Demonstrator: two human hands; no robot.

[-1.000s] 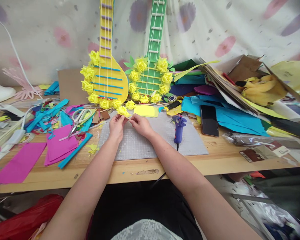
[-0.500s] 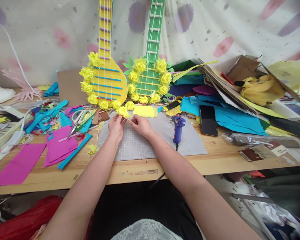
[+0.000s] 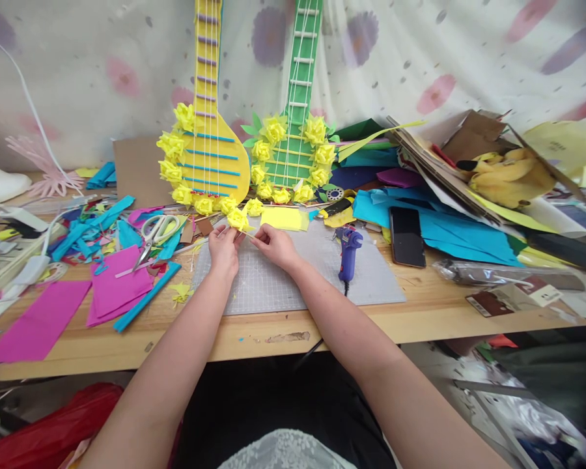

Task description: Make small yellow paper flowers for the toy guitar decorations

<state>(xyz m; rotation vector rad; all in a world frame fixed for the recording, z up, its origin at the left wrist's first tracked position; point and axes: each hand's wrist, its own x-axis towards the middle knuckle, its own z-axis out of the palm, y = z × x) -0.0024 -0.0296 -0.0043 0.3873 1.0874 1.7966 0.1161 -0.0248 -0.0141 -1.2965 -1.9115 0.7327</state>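
Note:
My left hand (image 3: pixel 223 251) is closed, its fingertips pinching the underside of a yellow paper flower (image 3: pixel 238 219) above the cutting mat (image 3: pixel 268 286). Close on its right, my right hand (image 3: pixel 276 246) is closed too, thumb and forefinger on the end of a thin pale stick (image 3: pixel 249 235) that runs to the flower. Just beyond the hands lie another yellow paper flower (image 3: pixel 254 207) and a stack of yellow paper (image 3: pixel 282 218). Behind them stand a yellow paper guitar (image 3: pixel 219 150) and a green one (image 3: pixel 297 111), both edged with yellow flowers.
A purple glue gun (image 3: pixel 348 255) stands on the mat's right part, its cord crossing the table edge. Further right are a phone (image 3: pixel 407 236) and blue paper (image 3: pixel 449 231). Scissors (image 3: pixel 153 238), pink sheets (image 3: pixel 120 293) and paper scraps cover the left side.
The flower and both hands stay nearly in place, with only slight finger movement. The whole view has shifted a little.

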